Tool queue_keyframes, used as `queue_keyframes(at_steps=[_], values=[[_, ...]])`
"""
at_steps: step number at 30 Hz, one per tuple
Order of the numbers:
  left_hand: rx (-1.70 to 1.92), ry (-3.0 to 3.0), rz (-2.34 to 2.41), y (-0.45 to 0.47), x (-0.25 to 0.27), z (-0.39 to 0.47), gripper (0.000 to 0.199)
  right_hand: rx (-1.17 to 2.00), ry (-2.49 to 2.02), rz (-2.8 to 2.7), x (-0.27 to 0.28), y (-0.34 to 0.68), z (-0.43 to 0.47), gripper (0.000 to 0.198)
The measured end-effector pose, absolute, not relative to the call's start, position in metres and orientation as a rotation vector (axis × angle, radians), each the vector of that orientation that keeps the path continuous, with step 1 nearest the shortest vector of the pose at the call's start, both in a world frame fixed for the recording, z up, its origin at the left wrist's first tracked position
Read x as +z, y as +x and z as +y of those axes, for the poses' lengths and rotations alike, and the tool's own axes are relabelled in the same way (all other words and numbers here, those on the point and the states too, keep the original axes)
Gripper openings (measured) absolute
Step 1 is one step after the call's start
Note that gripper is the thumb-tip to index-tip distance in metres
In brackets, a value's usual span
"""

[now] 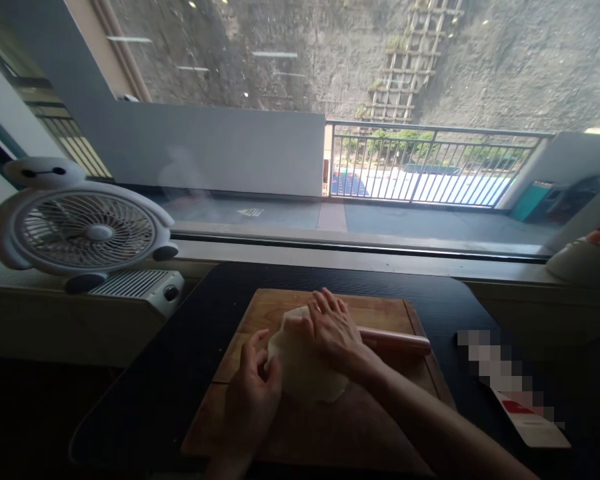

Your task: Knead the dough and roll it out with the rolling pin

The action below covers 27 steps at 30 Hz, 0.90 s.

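A pale, flattened sheet of dough with an uneven edge lies on a wooden cutting board. At its left edge is my left hand, thumb and fingers curled about the rim of the dough. My right hand rests palm down over the far right part of the sheet, its fingers stretched out. A reddish-brown rolling pin lies across the board to the right of that hand. Its left end is hidden behind the hand, so I cannot tell whether they touch.
The board sits on a dark table by a window. At the right lies a long, partly pixelated object with a pale, red-marked end. A white fan stands at the left on a white slotted unit. A pale rounded object stands far right.
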<state>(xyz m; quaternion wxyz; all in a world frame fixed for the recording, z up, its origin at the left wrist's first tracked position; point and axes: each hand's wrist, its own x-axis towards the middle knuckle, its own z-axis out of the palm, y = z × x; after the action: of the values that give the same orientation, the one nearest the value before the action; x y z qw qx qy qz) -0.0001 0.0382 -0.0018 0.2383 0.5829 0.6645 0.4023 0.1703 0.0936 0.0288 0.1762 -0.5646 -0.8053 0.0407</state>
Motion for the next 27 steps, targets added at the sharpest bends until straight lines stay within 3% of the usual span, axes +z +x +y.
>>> queue_keyframes(at_steps=[4, 12, 18, 24, 27], values=[[1.116, 1.590, 1.758, -0.001, -0.005, 0.037, 0.046, 0.028, -1.383, -2.365, 0.017, 0.165, 0.052, 0.052], [1.120, 1.587, 1.783, -0.001, -0.002, 0.037, 0.047, 0.280, -1.841, -2.228, 0.041, 0.169, 0.153, 0.046], [1.135, 1.577, 1.743, -0.002, -0.005, 0.038, 0.045, 0.086, -1.434, -2.346, 0.030, 0.164, 0.082, 0.046], [1.055, 1.658, 1.854, 0.008, 0.001, 0.037, 0.045, -0.020, -1.708, -2.184, 0.041, 0.165, 0.141, 0.044], [1.048, 1.640, 1.624, 0.006, 0.012, 0.038, 0.045, -0.051, -1.641, -2.284, 0.040, 0.170, 0.145, 0.046]])
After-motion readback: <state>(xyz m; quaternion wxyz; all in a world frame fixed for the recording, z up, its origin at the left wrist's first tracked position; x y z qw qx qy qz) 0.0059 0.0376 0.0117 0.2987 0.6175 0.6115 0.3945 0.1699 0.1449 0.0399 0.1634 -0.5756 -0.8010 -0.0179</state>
